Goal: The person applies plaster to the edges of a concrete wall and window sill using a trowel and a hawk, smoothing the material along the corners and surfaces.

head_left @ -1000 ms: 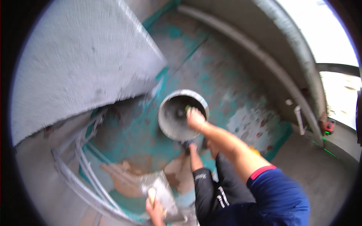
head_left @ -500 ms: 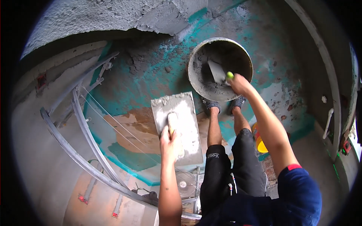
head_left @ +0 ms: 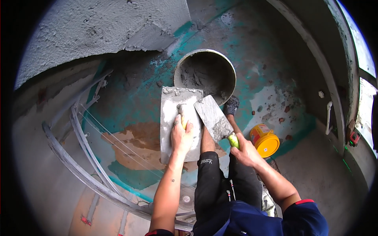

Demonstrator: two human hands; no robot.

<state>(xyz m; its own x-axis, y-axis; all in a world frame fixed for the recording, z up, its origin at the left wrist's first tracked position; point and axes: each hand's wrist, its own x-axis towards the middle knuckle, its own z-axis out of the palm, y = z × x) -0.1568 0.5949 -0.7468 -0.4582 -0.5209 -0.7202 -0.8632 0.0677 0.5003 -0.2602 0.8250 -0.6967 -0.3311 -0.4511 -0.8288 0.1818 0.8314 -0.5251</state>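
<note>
My left hand (head_left: 182, 135) is closed round the handle of a wide rectangular plastering float (head_left: 170, 118), its face smeared with grey mortar along the far edge. In my right hand (head_left: 245, 151), the green handle of a trowel (head_left: 214, 116) is gripped. The trowel's flat blade, coated in wet mortar, lies close against the float's right edge; whether they touch I cannot tell. Just beyond both tools stands a round bucket (head_left: 232, 74) with grey mortar inside. The float hides part of the bucket's near rim.
A yellow-lidded tub (head_left: 267, 144) stands right of my legs. Curved-looking metal rails (head_left: 84, 155) and thin strings run along the left. Rough plastered wall (head_left: 110, 27) fills the upper left. A small red device (head_left: 354, 137) sits at the right wall.
My right hand has drawn the trowel out of the bucket and back toward me, next to the float. The view has shifted, and the yellow tub shows more fully.
</note>
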